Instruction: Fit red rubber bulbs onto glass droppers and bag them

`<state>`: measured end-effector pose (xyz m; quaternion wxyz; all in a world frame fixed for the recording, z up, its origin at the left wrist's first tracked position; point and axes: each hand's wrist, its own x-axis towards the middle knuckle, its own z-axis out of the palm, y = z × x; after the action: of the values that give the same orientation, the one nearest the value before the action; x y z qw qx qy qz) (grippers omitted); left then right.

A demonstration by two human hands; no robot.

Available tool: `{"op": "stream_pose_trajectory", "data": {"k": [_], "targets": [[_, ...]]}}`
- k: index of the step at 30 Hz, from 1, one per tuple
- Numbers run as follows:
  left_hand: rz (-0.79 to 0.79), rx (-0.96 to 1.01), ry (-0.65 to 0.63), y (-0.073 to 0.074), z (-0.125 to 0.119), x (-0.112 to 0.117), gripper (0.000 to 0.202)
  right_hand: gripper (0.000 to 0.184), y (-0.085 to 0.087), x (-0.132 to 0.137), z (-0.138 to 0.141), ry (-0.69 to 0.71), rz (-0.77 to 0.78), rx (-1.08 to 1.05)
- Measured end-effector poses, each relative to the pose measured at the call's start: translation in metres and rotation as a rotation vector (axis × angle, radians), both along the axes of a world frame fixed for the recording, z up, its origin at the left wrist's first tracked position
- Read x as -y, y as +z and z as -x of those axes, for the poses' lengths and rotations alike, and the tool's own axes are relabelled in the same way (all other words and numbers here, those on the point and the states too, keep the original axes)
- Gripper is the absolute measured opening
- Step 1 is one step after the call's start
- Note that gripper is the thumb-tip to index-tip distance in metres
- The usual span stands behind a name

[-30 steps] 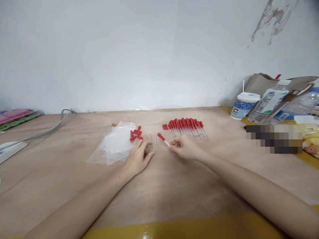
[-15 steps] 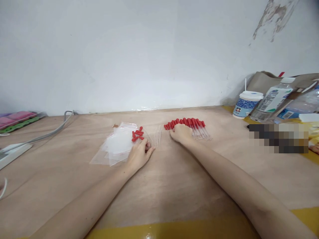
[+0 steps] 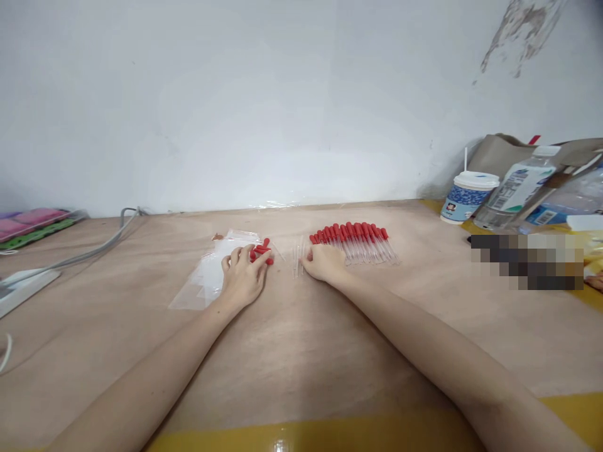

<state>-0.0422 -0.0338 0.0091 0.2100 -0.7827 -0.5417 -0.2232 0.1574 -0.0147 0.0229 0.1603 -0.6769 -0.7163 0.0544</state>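
Fingers (image 3: 247, 253) of left hand (image 3: 242, 276) spread loose over red caps (image 3: 260, 252) on bags (image 3: 202, 285), right hand (image 3: 324, 262) curled at bare tubes (image 3: 297, 254), grip unclear, finished droppers (image 3: 358, 242) lined alongside on counter (image 3: 301, 351), apparently sorted by kind

- We are at a small hand-assembly workshop: a bare wooden bench (image 3: 301, 351) against a scuffed white wall (image 3: 282, 94).
- Batches of red-capped droppers (image 3: 358, 242), loose red caps (image 3: 261, 251) and clear bags (image 3: 205, 282) lie sorted before us.
- A power strip (image 3: 23, 285) and a takeaway cup (image 3: 464, 198) flank us.

Near side: light wooden tabletop (image 3: 301, 351) bare, open.
Far middle: clear plastic bags (image 3: 198, 292), red-capped glass droppers (image 3: 362, 242).
Right edge: blue-white paper cup (image 3: 464, 201), clear plastic bottles (image 3: 511, 191).
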Motion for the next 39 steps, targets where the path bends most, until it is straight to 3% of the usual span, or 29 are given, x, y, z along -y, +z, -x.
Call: {"op": "stream_pose_trajectory", "data": {"k": [7, 13, 15, 18, 22, 25, 28, 32, 39], "targets": [[0.053, -0.046, -0.028, 0.000, -0.004, 0.000, 0.018, 0.022, 0.005, 0.026, -0.019, 0.068, 0.066, -0.013], [0.056, -0.102, -0.022, -0.001, -0.006, 0.001, 0.021, 0.011, 0.008, 0.053, -0.053, 0.314, 0.214, -0.067], [0.043, -0.095, -0.044, -0.002, -0.006, 0.000, 0.018, 0.016, 0.005, 0.058, -0.060, 0.340, 0.222, -0.127], [0.030, -0.057, -0.086, -0.003, -0.005, -0.002, 0.014, 0.023, -0.001, 0.064, -0.060, 0.284, 0.140, -0.159], [0.027, 0.081, -0.169, -0.002, -0.006, 0.002, 0.009, 0.015, -0.002, 0.075, -0.052, 0.269, 0.038, -0.058], [0.072, 0.286, -0.247, -0.001, -0.012, 0.014, 0.013, 0.012, -0.005, 0.079, -0.051, 0.353, -0.142, -0.006], [0.142, 0.425, -0.344, -0.001, -0.020, 0.028, 0.016, 0.011, -0.014, 0.076, -0.053, 0.422, -0.297, -0.152], [0.199, 0.460, -0.451, -0.004, -0.027, 0.038, 0.012, 0.011, -0.025, 0.070, -0.055, 0.493, -0.428, -0.327], [0.295, 0.531, -0.459, -0.004, -0.035, 0.043, 0.017, 0.019, -0.027, 0.072, -0.048, 0.605, -0.514, -0.313]]}}
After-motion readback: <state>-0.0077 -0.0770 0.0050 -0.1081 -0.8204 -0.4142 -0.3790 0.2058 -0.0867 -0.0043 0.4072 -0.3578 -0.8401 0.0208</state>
